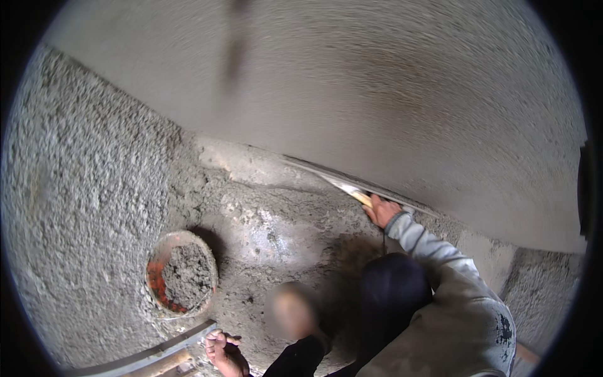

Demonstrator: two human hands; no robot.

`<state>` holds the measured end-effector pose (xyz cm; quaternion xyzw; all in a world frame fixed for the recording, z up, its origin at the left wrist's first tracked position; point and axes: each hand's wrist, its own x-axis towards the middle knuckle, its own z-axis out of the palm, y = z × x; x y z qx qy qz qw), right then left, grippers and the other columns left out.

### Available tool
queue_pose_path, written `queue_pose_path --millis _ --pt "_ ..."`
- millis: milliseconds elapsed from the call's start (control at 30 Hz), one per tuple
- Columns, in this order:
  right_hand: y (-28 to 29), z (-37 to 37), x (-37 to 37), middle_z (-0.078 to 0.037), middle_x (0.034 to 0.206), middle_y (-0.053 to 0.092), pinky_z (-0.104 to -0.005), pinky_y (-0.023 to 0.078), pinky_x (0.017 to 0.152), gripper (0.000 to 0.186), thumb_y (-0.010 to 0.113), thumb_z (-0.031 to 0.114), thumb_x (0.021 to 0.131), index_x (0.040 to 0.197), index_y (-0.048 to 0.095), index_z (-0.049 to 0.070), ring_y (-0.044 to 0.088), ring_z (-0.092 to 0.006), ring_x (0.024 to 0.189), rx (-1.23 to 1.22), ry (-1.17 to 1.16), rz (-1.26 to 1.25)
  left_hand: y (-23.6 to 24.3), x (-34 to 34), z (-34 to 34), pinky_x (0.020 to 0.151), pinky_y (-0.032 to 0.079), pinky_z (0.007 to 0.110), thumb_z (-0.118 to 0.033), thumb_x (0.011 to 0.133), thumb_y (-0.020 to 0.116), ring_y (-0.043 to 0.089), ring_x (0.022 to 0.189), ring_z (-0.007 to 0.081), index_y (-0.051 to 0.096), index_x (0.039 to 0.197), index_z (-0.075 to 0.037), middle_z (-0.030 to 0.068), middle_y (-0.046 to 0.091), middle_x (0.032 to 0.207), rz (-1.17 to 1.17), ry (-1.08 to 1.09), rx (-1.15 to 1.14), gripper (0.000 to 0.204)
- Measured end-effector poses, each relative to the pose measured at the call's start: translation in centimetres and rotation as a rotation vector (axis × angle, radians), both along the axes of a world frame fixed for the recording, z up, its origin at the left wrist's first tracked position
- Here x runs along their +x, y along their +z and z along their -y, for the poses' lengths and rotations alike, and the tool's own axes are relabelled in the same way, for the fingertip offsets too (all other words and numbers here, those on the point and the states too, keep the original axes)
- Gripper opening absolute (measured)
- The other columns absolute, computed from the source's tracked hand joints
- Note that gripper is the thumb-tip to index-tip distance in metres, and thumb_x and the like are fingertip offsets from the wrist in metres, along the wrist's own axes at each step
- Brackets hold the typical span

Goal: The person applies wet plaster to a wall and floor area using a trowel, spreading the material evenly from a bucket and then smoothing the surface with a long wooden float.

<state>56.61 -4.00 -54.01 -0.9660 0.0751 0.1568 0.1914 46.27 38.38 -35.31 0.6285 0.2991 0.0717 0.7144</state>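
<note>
My right hand (382, 210) is closed round the pale wooden handle of a trowel (359, 196). Its bright, narrow blade lies at the lower edge of the smooth grey plaster (301, 107), by a thin ledge (314, 168). A grey sleeve covers that arm. Low in the picture, my left hand (225, 355) has its fingers curled. A small tan piece shows at its fingertips, too little of it to name. Just up and left of this hand stands an orange bucket (155, 283) holding wet grey mortar (188, 273).
Rough grey render (81, 188) covers the left side. A curved-looking metal bar (151, 353) runs along the lower left, beside wooden pieces (163, 366). Spattered mortar and a pale wet patch (270, 235) lie between bucket and ledge. A dark rounded shape (396, 289) hides part of the ground.
</note>
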Motion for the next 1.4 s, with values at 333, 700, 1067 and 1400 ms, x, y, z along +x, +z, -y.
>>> queue_pose_path --millis 333,700,1067,1400 --pt "0.0 3.0 -3.2 -0.018 0.059 0.06 -0.0455 0.048 0.052 0.042 0.043 0.042 0.089 0.103 0.045 0.003 0.06 -0.0359 0.053 -0.047 -0.08 -0.043 -0.8 5.2 2.8 0.058 0.042 0.027 -0.017 0.084 0.057 0.049 0.056 0.0094 0.051 0.089 -0.009 -0.0002 0.05 0.064 0.014 -0.232 0.018 0.012" --pt "3.5 7.2 -15.3 -0.011 0.068 0.062 -0.0436 0.049 0.064 0.033 0.055 0.041 0.081 0.09 0.059 0.009 0.062 -0.0288 0.063 -0.17 0.081 0.44 -3.6 7.7 5.5 0.058 0.038 0.023 -0.019 0.081 0.058 0.048 0.055 0.0096 0.051 0.089 -0.006 0.0001 0.05 0.063 0.001 -0.439 0.021 0.016" --pt "13.4 12.9 -44.1 -0.016 0.08 0.065 -0.0423 0.05 0.07 0.046 0.058 0.042 0.07 0.1 0.059 0.007 0.063 -0.0314 0.076 -0.368 -0.857 -0.566 -4.1 11.9 8.3 0.058 0.038 0.021 -0.016 0.084 0.054 0.047 0.056 0.0077 0.052 0.091 -0.005 -0.0009 0.049 0.064 0.01 -0.718 -0.012 0.013" --pt "3.1 10.1 -43.1 -0.016 0.106 0.06 -0.0417 0.047 0.082 0.029 0.042 0.021 0.085 0.108 0.055 0.008 0.06 -0.0321 0.089 -0.664 -1.673 -0.485 -6.1 13.8 13.8 0.056 0.045 0.023 -0.009 0.081 0.058 0.049 0.057 0.0098 0.052 0.088 -0.003 0.0029 0.051 0.068 0.045 -0.924 -0.157 0.011"
